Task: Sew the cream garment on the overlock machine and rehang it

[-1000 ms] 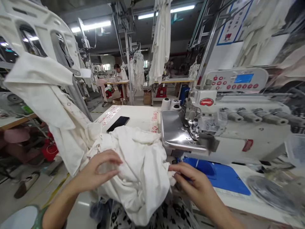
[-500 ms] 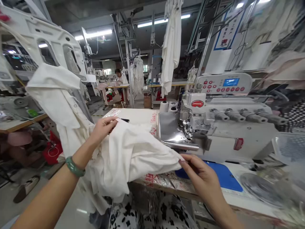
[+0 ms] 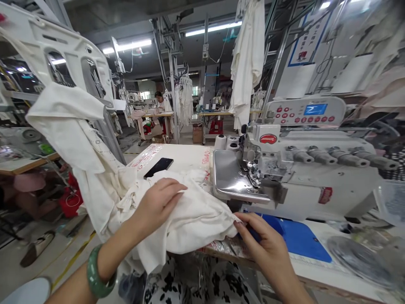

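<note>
A crumpled white garment (image 3: 196,219) lies over the front of the sewing table, its left part draping off the edge. My right hand (image 3: 264,238) pinches its right corner between thumb and fingers, in front of the overlock machine's metal plate. Across the middle of the cloth rests my left hand (image 3: 161,200), its fingers stretched out and no visible fold gripped; a green bangle (image 3: 96,270) circles that wrist. The overlock machine (image 3: 300,169) stands to the right, with its shiny metal plate (image 3: 232,171) just beyond the cloth.
Behind the garment a black phone (image 3: 159,167) lies on the white tabletop (image 3: 183,154). A white hanger frame (image 3: 72,55) carries more white cloth (image 3: 66,114) at left. Thread cones (image 3: 220,142) stand beside the machine; a blue pad (image 3: 303,240) lies before it. Another person sits in the background.
My left hand has come off the raised cloth edge and moved right and down onto the garment. The cloth has sunk, uncovering the phone. My right hand still pinches the corner.
</note>
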The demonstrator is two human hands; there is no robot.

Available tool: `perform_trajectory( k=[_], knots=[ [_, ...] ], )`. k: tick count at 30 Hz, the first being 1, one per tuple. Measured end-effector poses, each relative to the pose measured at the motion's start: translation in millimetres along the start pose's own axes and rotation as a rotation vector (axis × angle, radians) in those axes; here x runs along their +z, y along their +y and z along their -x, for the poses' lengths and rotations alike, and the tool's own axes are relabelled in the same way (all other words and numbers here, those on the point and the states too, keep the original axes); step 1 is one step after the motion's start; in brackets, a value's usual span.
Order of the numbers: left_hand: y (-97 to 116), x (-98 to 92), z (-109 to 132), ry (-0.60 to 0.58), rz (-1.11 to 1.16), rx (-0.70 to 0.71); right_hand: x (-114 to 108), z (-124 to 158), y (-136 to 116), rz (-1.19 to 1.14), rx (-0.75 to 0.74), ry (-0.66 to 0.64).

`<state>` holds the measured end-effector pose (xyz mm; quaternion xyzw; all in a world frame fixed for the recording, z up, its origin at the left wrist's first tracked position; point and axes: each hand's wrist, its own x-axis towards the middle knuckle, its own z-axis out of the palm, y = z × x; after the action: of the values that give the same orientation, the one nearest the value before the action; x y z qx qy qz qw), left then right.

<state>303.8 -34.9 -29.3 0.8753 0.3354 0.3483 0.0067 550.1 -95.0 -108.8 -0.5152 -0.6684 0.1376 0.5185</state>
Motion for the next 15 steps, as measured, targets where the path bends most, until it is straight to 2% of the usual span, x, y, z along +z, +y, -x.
perform_trajectory(
  k=[3, 6, 11, 15],
  knots=[
    [5.2, 12.4, -15.3, -0.155, -0.076, 0.078, -2.9, 4.5, -1.6, 0.053, -0.133, 0.033],
    [-4.2, 14.7, -18.1, -0.159, -0.157, 0.025, -10.9, 11.4, 5.9, 0.142, -0.225, 0.027],
    [-24.6, 5.2, -16.9, -0.149, -0.160, -0.239, -14.5, 17.4, 10.9, 0.155, -0.325, -0.055],
    [-32.7, 20.2, -40.9, -0.117, -0.050, -0.503, 3.7, 16.0, -0.1, 0.080, -0.431, -0.131]
  ],
)
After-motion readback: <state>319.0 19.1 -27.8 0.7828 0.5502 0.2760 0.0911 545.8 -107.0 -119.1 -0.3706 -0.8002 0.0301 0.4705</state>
